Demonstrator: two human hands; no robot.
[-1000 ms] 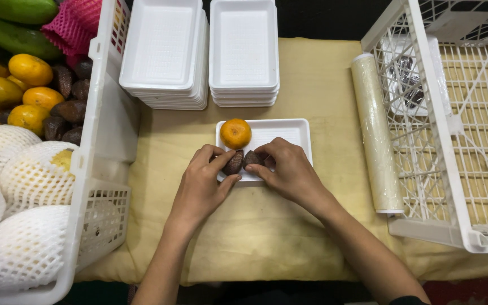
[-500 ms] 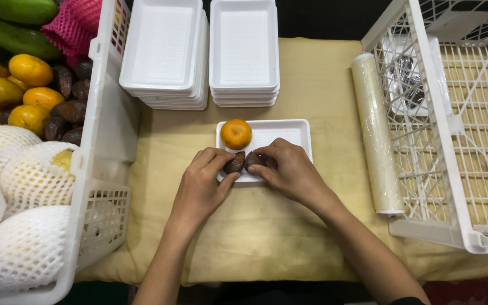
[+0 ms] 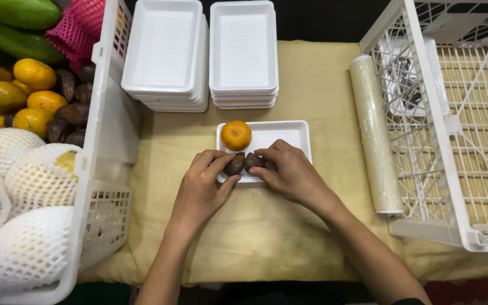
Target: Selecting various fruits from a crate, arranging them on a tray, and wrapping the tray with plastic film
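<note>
White tray [image 3: 289, 135] front edge | left hand [image 3: 201, 189], right hand [image 3: 289, 172] each pinching brown fruit [image 3: 234, 164]

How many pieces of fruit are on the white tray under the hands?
3: an orange at the tray's back left corner, and two dark brown fruits, one at the left hand, one at the right hand. The hands may hide more.

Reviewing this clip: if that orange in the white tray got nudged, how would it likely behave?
The orange looks round and smooth, so it would probably roll, though the shallow rim of the white tray should stop it. It seems firm, not fragile. The foam-like tray looks light and might slide on the cloth instead.
</note>
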